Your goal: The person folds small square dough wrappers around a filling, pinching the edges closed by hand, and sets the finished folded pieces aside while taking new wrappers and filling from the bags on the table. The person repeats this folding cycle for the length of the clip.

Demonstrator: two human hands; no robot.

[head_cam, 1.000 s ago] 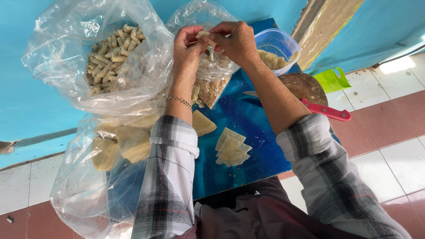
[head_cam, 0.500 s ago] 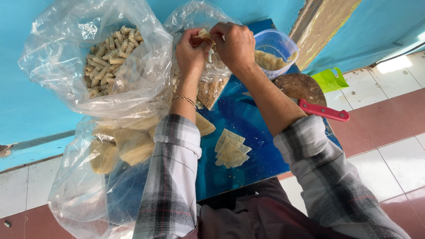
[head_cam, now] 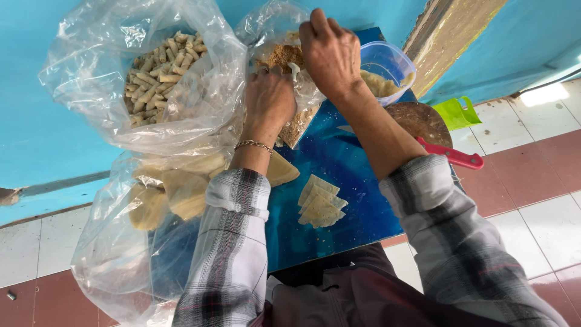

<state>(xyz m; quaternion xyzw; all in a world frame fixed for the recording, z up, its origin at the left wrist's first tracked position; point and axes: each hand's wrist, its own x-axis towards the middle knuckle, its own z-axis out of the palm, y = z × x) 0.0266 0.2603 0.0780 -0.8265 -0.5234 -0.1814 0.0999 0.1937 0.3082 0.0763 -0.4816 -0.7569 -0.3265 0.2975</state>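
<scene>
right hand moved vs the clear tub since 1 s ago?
Yes. The right hand has shifted toward the clear tub and away from the left hand, now above the bag of brown crumbs.

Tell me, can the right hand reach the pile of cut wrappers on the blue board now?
Probably yes. The wrappers lie uncovered just under the right hand forearm, nothing on top.

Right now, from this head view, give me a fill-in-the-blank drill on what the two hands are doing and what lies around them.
1. Both hands, left hand and right hand, work at the mouth of a clear bag of brown ____.
2. The small white spoon sits between the two ____.
3. The stack of pale wrappers lies on the ____ board.
4. The large bag beside the left hand holds finished ____.

Missing words: crumbs; hands; blue; rolls
</scene>
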